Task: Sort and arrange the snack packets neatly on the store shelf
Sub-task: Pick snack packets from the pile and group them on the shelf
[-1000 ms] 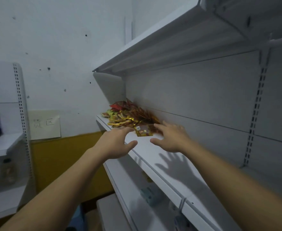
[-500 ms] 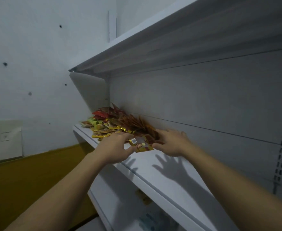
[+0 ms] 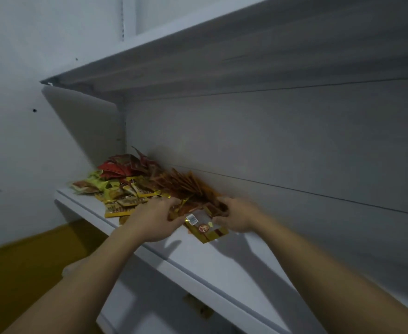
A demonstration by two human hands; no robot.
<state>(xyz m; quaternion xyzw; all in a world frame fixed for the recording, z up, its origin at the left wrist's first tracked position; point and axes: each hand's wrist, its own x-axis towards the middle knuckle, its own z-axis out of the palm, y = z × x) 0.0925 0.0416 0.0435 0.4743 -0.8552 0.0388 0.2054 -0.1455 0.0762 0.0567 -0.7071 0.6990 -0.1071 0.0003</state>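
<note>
Sorting step, barely begun, I judge: I'm reaching both hands into the near edge of the packet heap (image 3: pixel 135 189) on the shelf (image 3: pixel 222 263). My left hand (image 3: pixel 154 220) is lying fingers straight on packets. My right hand (image 3: pixel 236 216) is curling into orange-brown ones; whether it is pinching is too blurred to tell. One gold packet (image 3: pixel 206 227) is lying between my thumbs. Beyond my fingertips: red, green and yellow packets overlapping, uncountable. Next move is calling for pulling one colour clear.
</note>
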